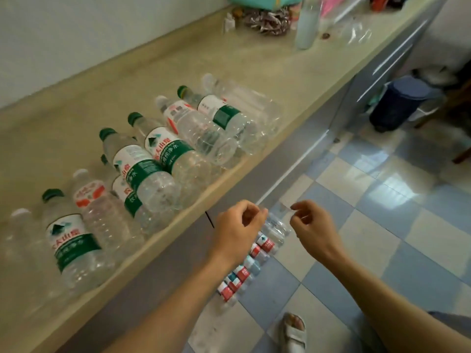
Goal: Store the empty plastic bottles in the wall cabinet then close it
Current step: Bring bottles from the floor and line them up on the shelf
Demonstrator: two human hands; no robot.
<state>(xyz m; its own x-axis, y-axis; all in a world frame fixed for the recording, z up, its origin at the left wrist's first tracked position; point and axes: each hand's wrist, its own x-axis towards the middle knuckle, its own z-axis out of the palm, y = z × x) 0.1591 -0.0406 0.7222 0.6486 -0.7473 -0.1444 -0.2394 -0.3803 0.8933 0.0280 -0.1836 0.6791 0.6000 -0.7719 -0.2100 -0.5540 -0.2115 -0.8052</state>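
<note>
Several empty plastic bottles lie on their sides in a row along the beige counter (178, 59), most with green caps and green-white labels (142, 171), a few with red-white labels (91, 197). In front of the counter edge, my left hand (237, 230) and my right hand (313, 225) both have curled fingers that pinch the top of a clear plastic wrap (277, 210). Below it hangs or lies a pack of small bottles with red and blue labels (265, 243). No wall cabinet is in view.
Grey cabinet fronts (267, 169) run under the counter. A tall whitish bottle (305, 24), crumpled wrappers and clutter stand at the counter's far end. A dark blue bin (400, 103) is on the blue-white tiled floor. My sandalled foot (293, 329) is at the bottom.
</note>
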